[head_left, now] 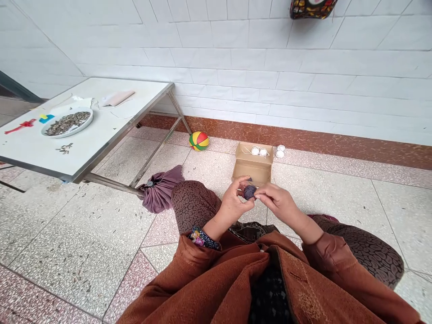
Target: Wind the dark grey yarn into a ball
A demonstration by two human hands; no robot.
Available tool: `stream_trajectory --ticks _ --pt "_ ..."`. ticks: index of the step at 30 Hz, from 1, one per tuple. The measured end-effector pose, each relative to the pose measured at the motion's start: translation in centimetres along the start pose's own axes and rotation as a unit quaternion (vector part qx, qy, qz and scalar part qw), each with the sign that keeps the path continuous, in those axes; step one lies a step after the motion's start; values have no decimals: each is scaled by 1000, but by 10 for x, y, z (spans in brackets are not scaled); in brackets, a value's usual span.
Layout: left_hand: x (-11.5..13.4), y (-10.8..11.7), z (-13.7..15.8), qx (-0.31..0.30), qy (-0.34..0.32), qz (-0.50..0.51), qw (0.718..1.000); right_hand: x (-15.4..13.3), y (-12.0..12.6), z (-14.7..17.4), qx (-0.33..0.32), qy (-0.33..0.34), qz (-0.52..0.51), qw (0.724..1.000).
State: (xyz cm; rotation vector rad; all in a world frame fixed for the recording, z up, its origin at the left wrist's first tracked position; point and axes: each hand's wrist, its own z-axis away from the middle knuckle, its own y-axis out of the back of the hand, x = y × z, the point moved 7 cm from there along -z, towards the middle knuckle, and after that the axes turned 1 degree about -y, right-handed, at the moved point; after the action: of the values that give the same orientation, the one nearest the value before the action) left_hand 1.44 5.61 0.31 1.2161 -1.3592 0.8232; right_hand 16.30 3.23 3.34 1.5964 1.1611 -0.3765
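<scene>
Between my two hands is a small ball of dark purple-grey yarn. My left hand has its fingers and thumb curved around the ball from the left. At the ball's right side, the thumb and fingertips of my right hand are pinched together, touching it or its thread; the thread itself is too fine to make out. Just beyond my hands an open cardboard box rests on the floor. White balls of yarn lie at its raised far flap, and more white balls are beside the box.
To the left stands a low white table with a plate of seed-like pieces. A colourful ball sits by its leg, and a purple cloth bundle lies near my knee. A tiled wall rises ahead.
</scene>
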Motion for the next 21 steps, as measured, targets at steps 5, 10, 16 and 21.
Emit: stream_trajectory --ticks 5,10,16,21 --pt "4 -15 6 -97 41 155 982 27 4 -16 60 -45 -53 996" --pt "0 -4 1 -23 51 237 970 47 -37 6 45 -111 -68 990" --pt "-20 11 -5 35 73 112 990 7 -42 20 -66 -10 -7 998" --pt "-12 -5 0 -67 55 100 991 4 1 -9 -31 6 21 999"
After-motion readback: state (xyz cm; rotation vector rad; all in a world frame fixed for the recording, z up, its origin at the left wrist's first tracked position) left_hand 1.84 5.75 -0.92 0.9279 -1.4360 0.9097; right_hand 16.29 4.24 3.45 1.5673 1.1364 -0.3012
